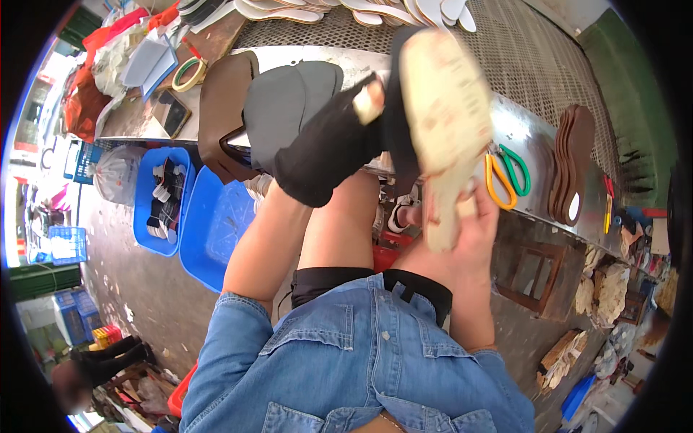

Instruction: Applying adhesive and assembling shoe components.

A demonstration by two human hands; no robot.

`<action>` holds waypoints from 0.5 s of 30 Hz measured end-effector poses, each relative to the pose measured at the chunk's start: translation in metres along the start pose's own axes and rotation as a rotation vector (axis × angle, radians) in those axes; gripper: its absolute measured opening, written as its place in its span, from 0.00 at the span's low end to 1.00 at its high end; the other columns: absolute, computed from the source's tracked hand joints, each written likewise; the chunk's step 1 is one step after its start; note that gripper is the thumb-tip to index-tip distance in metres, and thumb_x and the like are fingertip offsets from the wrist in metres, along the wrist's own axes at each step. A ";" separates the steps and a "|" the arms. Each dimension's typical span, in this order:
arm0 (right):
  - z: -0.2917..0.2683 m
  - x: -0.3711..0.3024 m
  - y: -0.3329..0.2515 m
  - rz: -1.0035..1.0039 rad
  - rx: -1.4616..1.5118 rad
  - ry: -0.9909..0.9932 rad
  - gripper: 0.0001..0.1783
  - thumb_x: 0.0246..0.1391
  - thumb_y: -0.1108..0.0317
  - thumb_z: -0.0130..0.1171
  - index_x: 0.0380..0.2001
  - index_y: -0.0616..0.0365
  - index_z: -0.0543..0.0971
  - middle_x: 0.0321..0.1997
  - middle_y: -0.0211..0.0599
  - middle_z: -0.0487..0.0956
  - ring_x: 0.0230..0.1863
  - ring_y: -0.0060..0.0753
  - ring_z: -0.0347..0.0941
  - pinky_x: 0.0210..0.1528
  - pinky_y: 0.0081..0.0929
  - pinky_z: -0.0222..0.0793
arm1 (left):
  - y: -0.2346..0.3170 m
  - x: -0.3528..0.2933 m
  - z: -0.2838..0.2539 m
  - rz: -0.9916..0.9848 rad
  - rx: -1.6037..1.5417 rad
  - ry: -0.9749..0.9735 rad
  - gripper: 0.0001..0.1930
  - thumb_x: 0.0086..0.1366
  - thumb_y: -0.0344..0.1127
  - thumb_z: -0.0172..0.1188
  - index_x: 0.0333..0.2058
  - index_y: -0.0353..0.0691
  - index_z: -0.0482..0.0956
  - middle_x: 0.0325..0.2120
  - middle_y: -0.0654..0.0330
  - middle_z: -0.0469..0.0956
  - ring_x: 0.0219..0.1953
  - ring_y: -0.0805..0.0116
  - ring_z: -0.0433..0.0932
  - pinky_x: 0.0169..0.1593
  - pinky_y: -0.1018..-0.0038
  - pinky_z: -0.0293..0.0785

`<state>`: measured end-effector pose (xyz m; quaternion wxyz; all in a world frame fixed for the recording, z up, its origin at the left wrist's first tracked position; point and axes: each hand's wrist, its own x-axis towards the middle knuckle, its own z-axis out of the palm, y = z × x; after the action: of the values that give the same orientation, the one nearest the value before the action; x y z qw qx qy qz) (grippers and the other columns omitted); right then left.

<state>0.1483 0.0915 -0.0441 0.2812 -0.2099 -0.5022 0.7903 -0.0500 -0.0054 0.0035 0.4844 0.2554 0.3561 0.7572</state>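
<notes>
Before me is a cream shoe insole (444,101), slightly blurred, with brownish smears on its face. My right hand (476,220) grips its narrow heel end, thumb on the face. Along its left edge runs a dark, sole-shaped sheet (398,119). My left hand (361,115), in a black covering that leaves a fingertip bare, pinches this dark sheet near its upper part. Beside the left hand lie grey sole-shaped sheets (278,101) and brown sheets (220,123). Scissors with one orange and one green handle (514,169) rest right of the insole.
Stacked brown insoles (574,162) stand at the right. White insoles (368,11) lie on mesh (534,65) at the back. Tape (189,74) and a phone (170,113) sit far left. Blue bins (216,224) stand below the table's left side. A wooden frame (534,278) is underneath.
</notes>
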 end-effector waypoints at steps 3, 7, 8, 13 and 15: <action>0.008 0.016 -0.025 -0.095 -0.050 0.016 0.08 0.59 0.66 0.55 0.34 0.61 0.73 0.32 0.28 0.77 0.33 0.12 0.70 0.34 0.13 0.66 | -0.020 -0.011 0.006 0.056 0.290 -0.118 0.27 0.60 0.40 0.56 0.55 0.32 0.65 0.43 0.54 0.75 0.47 0.64 0.73 0.50 0.69 0.70; 0.008 0.020 -0.019 -0.115 -0.151 0.012 0.11 0.60 0.63 0.55 0.35 0.62 0.73 0.30 0.26 0.77 0.30 0.10 0.70 0.32 0.12 0.65 | -0.038 -0.022 0.015 0.007 0.232 0.088 0.17 0.63 0.30 0.50 0.49 0.30 0.71 0.38 0.57 0.75 0.38 0.71 0.73 0.42 0.75 0.70; 0.006 0.020 -0.018 -0.109 -0.161 0.010 0.11 0.60 0.63 0.55 0.35 0.62 0.73 0.30 0.26 0.77 0.30 0.10 0.69 0.32 0.11 0.65 | -0.038 -0.023 0.017 0.017 0.214 0.073 0.19 0.62 0.30 0.49 0.52 0.31 0.69 0.41 0.57 0.75 0.41 0.71 0.73 0.46 0.76 0.70; 0.004 0.022 -0.011 -0.074 -0.167 -0.010 0.11 0.60 0.64 0.55 0.35 0.62 0.74 0.30 0.27 0.77 0.29 0.10 0.70 0.31 0.12 0.66 | -0.040 -0.026 0.017 0.014 0.188 0.136 0.17 0.63 0.31 0.50 0.49 0.29 0.70 0.35 0.57 0.76 0.37 0.69 0.75 0.40 0.74 0.72; 0.007 0.021 -0.012 -0.049 -0.127 -0.018 0.11 0.60 0.65 0.54 0.35 0.63 0.74 0.30 0.27 0.78 0.29 0.11 0.71 0.31 0.12 0.67 | -0.037 -0.026 0.018 0.058 0.183 0.056 0.17 0.64 0.32 0.51 0.49 0.29 0.70 0.35 0.55 0.76 0.35 0.67 0.76 0.40 0.72 0.73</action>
<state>0.1304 0.1047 -0.0317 0.2818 -0.2079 -0.5589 0.7517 -0.0059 -0.0139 -0.0157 0.4270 0.2873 0.4296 0.7420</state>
